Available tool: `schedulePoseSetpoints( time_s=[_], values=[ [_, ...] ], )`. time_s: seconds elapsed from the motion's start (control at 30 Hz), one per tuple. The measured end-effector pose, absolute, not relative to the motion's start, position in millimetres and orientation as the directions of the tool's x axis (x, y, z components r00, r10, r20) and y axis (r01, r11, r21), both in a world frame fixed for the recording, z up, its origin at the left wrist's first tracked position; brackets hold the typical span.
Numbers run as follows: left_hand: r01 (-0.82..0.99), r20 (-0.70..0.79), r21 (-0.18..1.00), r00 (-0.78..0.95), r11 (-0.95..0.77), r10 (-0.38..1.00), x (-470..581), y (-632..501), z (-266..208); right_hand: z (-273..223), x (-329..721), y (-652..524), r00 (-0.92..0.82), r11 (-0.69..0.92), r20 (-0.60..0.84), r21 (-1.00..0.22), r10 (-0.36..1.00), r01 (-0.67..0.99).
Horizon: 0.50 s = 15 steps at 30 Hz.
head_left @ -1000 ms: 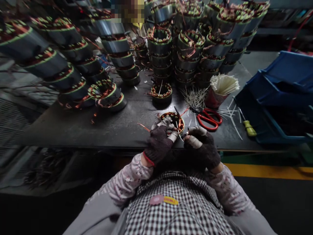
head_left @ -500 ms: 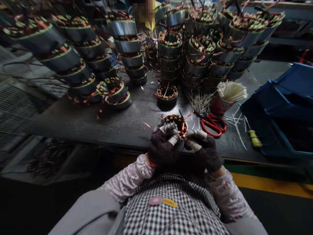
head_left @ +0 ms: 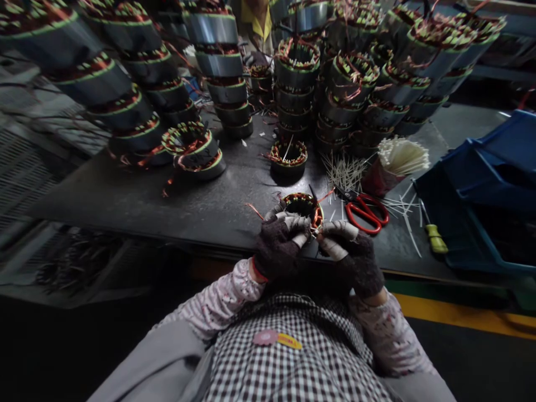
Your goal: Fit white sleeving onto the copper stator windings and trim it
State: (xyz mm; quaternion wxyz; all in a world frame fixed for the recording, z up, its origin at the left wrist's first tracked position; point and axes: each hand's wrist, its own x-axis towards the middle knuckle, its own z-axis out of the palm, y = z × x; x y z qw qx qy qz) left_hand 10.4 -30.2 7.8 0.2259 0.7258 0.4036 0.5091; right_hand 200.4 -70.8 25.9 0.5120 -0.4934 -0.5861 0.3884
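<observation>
A motor stator (head_left: 320, 215) with copper windings sits near the table's front edge, a black lead and copper wire ends sticking up from its rim. My left hand (head_left: 277, 245), in a dark fingerless glove with pale tape round the fingers, is closed on the stator's near left rim. My right hand (head_left: 355, 258), gloved and taped the same way, pinches at the near right rim. Its fingertips almost meet those of the left hand. What lies between the right fingertips is too small to make out. My fingers hide the stator's near side.
Tall stator stacks (head_left: 228, 89) line the back. Another stator (head_left: 288, 162) stands ahead of my hands. To the right are red-handled scissors (head_left: 368, 215), loose white ties (head_left: 345, 173), a red holder (head_left: 377, 178) of ties, a screwdriver (head_left: 436, 239) and blue bins (head_left: 473, 223). A person (head_left: 255, 28) is behind the stacks.
My left fingers have shifted right, closer to my right fingertips at the rim. The right hand keeps nearly the same pinch. The camera view has shifted slightly.
</observation>
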Motion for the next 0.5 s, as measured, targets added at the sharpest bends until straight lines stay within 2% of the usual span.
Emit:
schedulePoseSetpoints(
  time_s=[0.17,0.3,0.4,0.5],
  values=[
    [0.341,0.54,0.754,0.164,-0.561,0.826,9,-30,9,25,199,-61,-0.003,0.17,0.173,-0.96,0.985,0.224],
    [0.348,0.476,0.776,0.225,-0.526,0.85,5,-30,14,30,198,-58,-0.041,0.171,0.169,-0.908,0.985,0.383],
    [0.329,0.436,0.803,0.241,-0.496,0.867,3,-31,18,35,195,-58,-0.054,0.315,0.338,-0.794,0.94,0.519],
    [0.313,0.412,0.823,0.249,-0.475,0.877,5,-32,20,39,194,-57,-0.119,0.479,0.503,-0.686,0.856,0.548]
  ],
)
